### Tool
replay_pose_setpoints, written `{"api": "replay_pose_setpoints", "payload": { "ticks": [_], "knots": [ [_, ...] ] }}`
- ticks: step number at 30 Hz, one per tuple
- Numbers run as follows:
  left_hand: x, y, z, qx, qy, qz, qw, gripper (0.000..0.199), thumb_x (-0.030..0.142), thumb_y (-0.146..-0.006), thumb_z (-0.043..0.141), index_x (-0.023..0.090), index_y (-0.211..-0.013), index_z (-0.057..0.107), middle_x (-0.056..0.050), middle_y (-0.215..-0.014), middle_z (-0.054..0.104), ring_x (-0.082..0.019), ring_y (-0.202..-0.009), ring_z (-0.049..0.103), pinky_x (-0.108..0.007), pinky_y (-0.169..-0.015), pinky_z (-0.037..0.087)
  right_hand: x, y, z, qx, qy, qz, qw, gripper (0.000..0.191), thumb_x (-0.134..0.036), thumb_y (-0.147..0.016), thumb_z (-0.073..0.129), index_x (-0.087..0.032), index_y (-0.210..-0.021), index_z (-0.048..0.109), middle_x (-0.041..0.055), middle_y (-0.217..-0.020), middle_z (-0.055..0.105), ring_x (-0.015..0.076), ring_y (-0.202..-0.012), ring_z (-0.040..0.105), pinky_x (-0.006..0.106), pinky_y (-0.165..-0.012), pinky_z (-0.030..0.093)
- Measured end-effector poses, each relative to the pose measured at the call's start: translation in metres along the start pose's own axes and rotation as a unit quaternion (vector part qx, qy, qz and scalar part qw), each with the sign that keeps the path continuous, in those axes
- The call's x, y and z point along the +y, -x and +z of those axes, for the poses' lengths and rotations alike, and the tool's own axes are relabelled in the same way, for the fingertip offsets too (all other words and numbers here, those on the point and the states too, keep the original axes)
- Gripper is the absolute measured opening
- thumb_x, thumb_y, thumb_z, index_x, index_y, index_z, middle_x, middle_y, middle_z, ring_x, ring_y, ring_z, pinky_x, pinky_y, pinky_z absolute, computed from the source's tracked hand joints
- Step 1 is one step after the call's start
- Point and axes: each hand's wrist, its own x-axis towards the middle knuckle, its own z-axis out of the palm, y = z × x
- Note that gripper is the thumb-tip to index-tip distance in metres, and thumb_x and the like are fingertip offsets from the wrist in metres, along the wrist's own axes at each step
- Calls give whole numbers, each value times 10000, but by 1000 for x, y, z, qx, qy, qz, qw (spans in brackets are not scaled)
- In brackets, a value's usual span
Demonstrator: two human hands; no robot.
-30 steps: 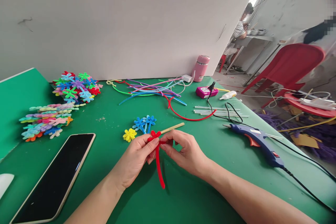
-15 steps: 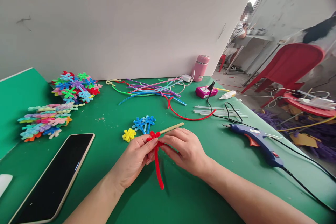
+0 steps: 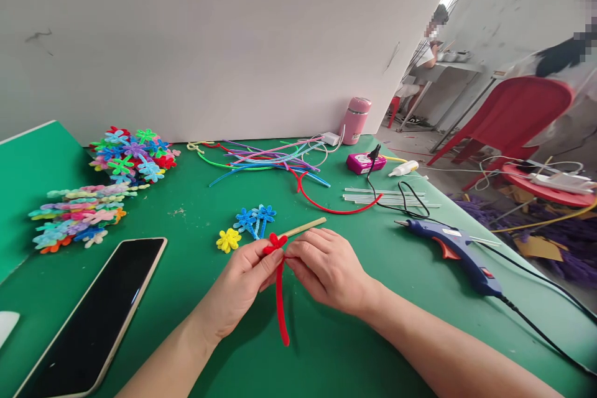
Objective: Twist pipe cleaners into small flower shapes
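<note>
Between thumb and fingers, my left hand point(image 3: 249, 277) pinches a red pipe cleaner point(image 3: 282, 311), looped into petals at the top with a straight tail hanging down. My right hand point(image 3: 326, 267) is closed, its fingertips pinching the red pipe cleaner at the right side of the petals. A thin wooden stick point(image 3: 303, 227) shows beyond the right fingers; whether it is held or lies on the table I cannot tell. Just past the hands lie blue pipe-cleaner flowers point(image 3: 254, 219) with stems and a yellow pipe-cleaner flower point(image 3: 228, 240).
Bunched pipe-cleaner flowers point(image 3: 133, 155) and a phone point(image 3: 96, 317) are on the left. Loose pipe cleaners point(image 3: 275, 158) lie at the back. On the right are glue sticks point(image 3: 387, 199), a blue glue gun point(image 3: 452, 249) with a cord, a pink box point(image 3: 366, 163) and a pink bottle point(image 3: 357, 119).
The red petals have turned and look more upright between my fingers. The tail has swung slightly lower. Both hands stay in nearly the same place.
</note>
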Motion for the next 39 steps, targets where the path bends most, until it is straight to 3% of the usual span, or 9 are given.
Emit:
{"api": "replay_pose_setpoints", "payload": {
  "ticks": [5,8,12,18,20,24,28,33,39],
  "knots": [
    [0,0,-3,-2,-162,73,984,205,339,-779,515,179,-657,556,29,-619,426,-108,-598,357,-204,-555,333,-3,-2,-2,-39,-118,75,989,121,-174,-822,393,-171,-741,483,11,-639,518,117,-577,444,232,-545,352],
    [3,1,-4,-3,-251,118,961,220,317,-799,478,182,-649,565,28,-588,412,-114,-570,337,-208,-518,304,-4,-3,-7,-104,-224,175,953,104,-172,-803,417,-170,-710,463,-19,-617,460,93,-544,379,210,-504,315],
    [7,3,-3,-17,-304,143,942,223,294,-803,463,187,-652,586,15,-590,454,-127,-562,363,-217,-519,315,-1,-5,-10,-176,-406,281,852,168,-258,-817,417,-163,-685,455,-42,-595,365,76,-526,285,200,-465,254],
    [9,5,1,-46,-324,171,929,239,274,-804,462,187,-651,624,-21,-641,536,-157,-617,454,-235,-564,353,2,-5,-8,-190,-609,389,665,189,-275,-719,510,-150,-593,443,-55,-548,321,58,-492,241,210,-451,184],
    [8,4,0,-53,-317,162,933,245,282,-810,456,180,-661,622,-20,-653,539,-152,-627,454,-234,-576,360,1,-6,-7,-191,-624,411,636,200,-286,-690,540,-146,-581,448,-59,-535,324,51,-475,231,211,-442,163],
    [3,1,-1,-50,-193,97,975,191,303,-800,490,175,-719,607,-4,-702,543,-141,-696,465,-230,-648,386,-1,-8,-5,-150,-591,403,682,267,-363,-702,572,-140,-604,461,-53,-547,358,55,-498,279,203,-466,225],
    [-4,-2,-3,-6,7,10,1000,132,302,-769,552,179,-732,582,34,-638,476,-89,-622,418,-185,-598,373,-3,-4,-2,-87,-493,321,804,186,-318,-785,514,-135,-809,526,-12,-669,480,80,-577,394,211,-528,334],
    [-4,-3,-2,5,102,-25,994,143,272,-744,595,149,-677,567,50,-563,378,-64,-528,302,-163,-504,308,0,3,1,-18,-252,152,956,151,-169,-787,508,-168,-933,550,35,-810,586,112,-675,503,227,-612,424],
    [-1,-2,1,-28,134,-49,989,141,254,-752,591,137,-681,562,50,-575,329,-59,-527,276,-168,-493,285,5,4,1,27,-36,-3,999,95,-192,-824,490,-180,-890,558,44,-819,632,143,-712,546,260,-641,417]
  ]
}}
